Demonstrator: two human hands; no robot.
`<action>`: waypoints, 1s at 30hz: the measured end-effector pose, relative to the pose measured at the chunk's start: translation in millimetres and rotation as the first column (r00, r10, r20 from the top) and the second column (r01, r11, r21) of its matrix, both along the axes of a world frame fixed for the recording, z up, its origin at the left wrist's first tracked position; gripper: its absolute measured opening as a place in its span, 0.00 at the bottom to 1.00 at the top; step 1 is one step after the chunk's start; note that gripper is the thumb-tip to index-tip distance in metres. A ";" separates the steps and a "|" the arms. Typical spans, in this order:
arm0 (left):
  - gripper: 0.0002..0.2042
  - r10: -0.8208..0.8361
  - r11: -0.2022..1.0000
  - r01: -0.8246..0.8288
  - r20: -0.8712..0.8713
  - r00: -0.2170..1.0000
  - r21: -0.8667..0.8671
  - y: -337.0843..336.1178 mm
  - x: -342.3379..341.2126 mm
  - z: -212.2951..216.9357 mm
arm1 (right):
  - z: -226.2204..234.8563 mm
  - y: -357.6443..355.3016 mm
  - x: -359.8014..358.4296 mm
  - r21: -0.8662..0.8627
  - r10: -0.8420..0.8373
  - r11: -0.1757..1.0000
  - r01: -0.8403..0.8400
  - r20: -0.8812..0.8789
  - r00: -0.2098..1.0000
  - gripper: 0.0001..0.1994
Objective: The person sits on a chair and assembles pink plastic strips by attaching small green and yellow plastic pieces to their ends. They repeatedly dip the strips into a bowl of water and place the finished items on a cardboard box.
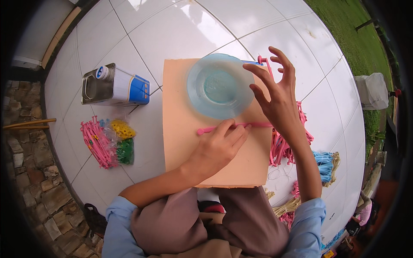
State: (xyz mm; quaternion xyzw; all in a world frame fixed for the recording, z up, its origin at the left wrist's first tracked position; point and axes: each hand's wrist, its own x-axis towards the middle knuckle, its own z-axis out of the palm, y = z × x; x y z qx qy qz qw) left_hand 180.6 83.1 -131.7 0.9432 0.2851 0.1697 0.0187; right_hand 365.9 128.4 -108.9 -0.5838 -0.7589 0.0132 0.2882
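- On the tan board (180, 155) in front of our lap, one pink strip (234, 126) lies flat, running from 9 to 3 o'clock just below the clear plastic bowl (220, 86).
- Our left hand (217, 146) presses the strip down with its fingers (228, 129) curled onto it, near the rounded end at 9 o'clock.
- Our right hand (277, 92) hovers above the strip's 3 o'clock end with fingers spread and slack, holding nothing; its fingertips reach over the bowl's rim, whether touching it we cannot tell.
- The bowl sits at 12 o'clock on the board and looks to hold a little clear liquid; whether the strip has been wetted we cannot tell.
- We judge the work to be at an early or middle stage: a single strip is being handled, and nothing finished shows on the board.
- A large heap of pink strips (284, 144) waits at 3 o'clock, beside the board on the tiled floor (129, 47), with a blue bundle (323, 163) and straw-coloured strands (289, 205) further toward 4 o'clock.
- At 9 o'clock, well apart, lie another bunch of pink pieces (97, 144), small bags of yellow bits (121, 129) and green bits (125, 151), and a metal can (114, 86) on its side, none in use.
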 end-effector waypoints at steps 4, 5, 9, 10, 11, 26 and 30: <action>0.21 0.008 1.000 -0.008 -0.022 1.000 -0.027 -1.9 -1.1 -0.1 | -0.9 13.0 -9.4 -0.277 -0.119 0.958 0.074 -0.150 0.982 0.20; 0.22 0.009 0.999 -0.010 -0.031 0.999 -0.041 -2.5 -1.2 0.6 | -4.8 13.9 -10.6 -0.372 -0.184 0.927 0.048 -0.337 0.923 0.20; 0.23 0.016 0.999 -0.016 -0.015 1.000 -0.033 1.8 0.6 1.5 | 1.4 16.4 -3.3 -0.500 -0.314 0.864 0.065 -0.433 0.845 0.21; 0.23 0.014 0.999 -0.014 -0.008 1.000 -0.033 3.4 0.9 0.6 | 3.5 16.0 2.6 -0.508 -0.336 0.855 0.101 -0.396 0.854 0.21; 0.24 0.015 0.999 -0.015 -0.005 1.000 -0.036 2.9 0.7 -0.9 | 4.0 14.7 7.8 -0.519 -0.356 0.845 0.132 -0.360 0.862 0.21; 0.25 0.043 0.993 -0.044 -0.013 0.999 -0.113 1.3 -0.6 0.9 | -4.0 -0.9 10.4 -0.078 0.019 0.997 0.008 0.336 0.942 0.25; 0.25 0.049 0.992 -0.052 -0.023 0.999 -0.119 0.9 -0.7 0.7 | -3.7 -1.3 8.6 -0.080 0.026 0.997 0.002 0.346 0.938 0.26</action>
